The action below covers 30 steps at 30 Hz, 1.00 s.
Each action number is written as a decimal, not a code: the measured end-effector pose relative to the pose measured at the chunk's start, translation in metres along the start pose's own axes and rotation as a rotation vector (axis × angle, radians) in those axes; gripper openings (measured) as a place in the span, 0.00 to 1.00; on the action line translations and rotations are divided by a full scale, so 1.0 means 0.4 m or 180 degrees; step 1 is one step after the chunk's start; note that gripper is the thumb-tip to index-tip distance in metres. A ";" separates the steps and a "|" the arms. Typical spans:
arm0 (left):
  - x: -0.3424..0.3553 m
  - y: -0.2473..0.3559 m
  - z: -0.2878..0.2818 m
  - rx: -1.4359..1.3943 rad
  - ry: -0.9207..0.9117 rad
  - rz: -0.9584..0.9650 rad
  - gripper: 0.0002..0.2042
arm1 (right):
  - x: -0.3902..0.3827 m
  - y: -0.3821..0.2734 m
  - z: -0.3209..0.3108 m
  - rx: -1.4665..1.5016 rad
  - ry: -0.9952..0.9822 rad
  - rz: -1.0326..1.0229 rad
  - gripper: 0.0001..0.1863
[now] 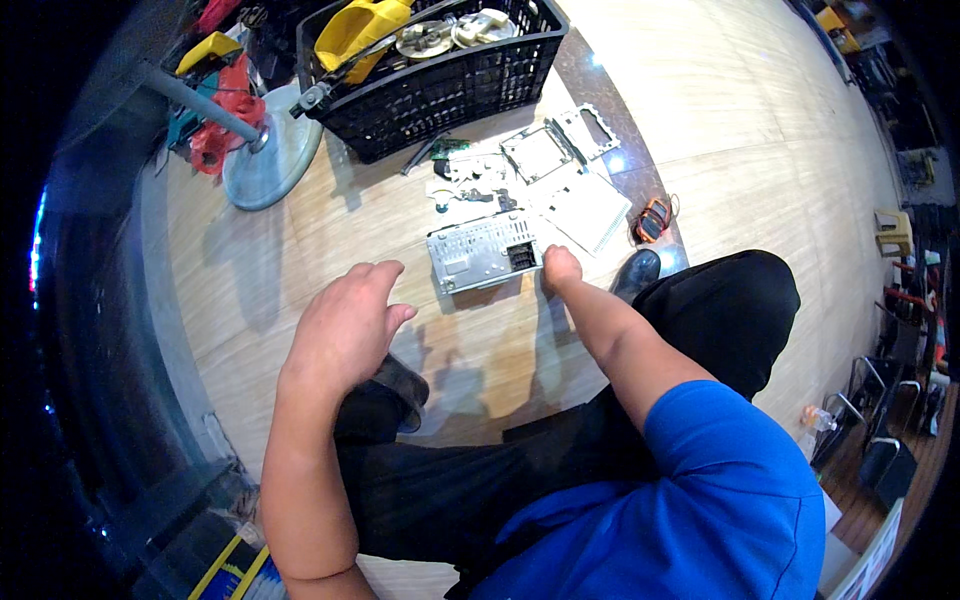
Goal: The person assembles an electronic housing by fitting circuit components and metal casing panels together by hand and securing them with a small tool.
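Observation:
A silver metal box (470, 250) that looks like a car radio stands on the floor in front of me, with slots along its upper part and a black socket (522, 257) near its right end. My right hand (562, 268) is closed at that right end; its fingertips are mostly hidden. To the left of the radio and apart from it, my left hand (350, 318) hovers with the thumb spread from the fingers and nothing in it. Behind the radio lie loose white and metal parts (475, 175), a metal frame (540, 152) and a flat pale panel (590, 212).
A black plastic crate (440, 110) holding a yellow scoop-like piece (358, 35) and discs stands beyond the parts. Left of it is a round pale base (270, 165) with a pole. An orange-and-black meter (653, 220) lies right, near my shoe (637, 272). Chairs (885, 465) line the far right.

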State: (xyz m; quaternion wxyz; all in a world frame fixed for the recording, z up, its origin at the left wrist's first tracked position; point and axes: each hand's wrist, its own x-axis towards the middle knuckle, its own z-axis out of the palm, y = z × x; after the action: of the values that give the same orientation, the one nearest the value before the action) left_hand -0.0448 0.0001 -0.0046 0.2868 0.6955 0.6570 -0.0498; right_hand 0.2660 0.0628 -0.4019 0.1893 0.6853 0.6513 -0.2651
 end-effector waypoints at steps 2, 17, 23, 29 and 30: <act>0.006 -0.006 0.006 0.0009 0.0088 0.0107 0.21 | 0.005 -0.001 0.000 0.0010 -0.0148 -0.0007 0.22; 0.002 -0.025 -0.013 0.0021 0.0067 0.0009 0.21 | -0.002 0.033 0.051 0.0296 0.0117 -0.0075 0.19; -0.012 -0.031 -0.024 -0.0018 0.0119 0.0019 0.21 | 0.039 0.070 0.005 0.0925 0.0835 -0.0002 0.13; -0.026 -0.018 -0.046 0.0007 0.0112 0.0010 0.21 | 0.069 0.064 -0.144 0.1568 0.1447 0.0144 0.15; -0.029 -0.017 -0.049 -0.0020 0.0118 0.0042 0.21 | 0.064 0.051 -0.171 0.1772 0.1441 -0.0026 0.15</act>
State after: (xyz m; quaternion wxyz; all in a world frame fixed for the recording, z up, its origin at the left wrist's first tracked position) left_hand -0.0587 -0.0014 0.0148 0.2771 0.6997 0.6577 -0.0330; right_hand 0.2946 0.1226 -0.3653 -0.1547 0.7494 0.5823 -0.2746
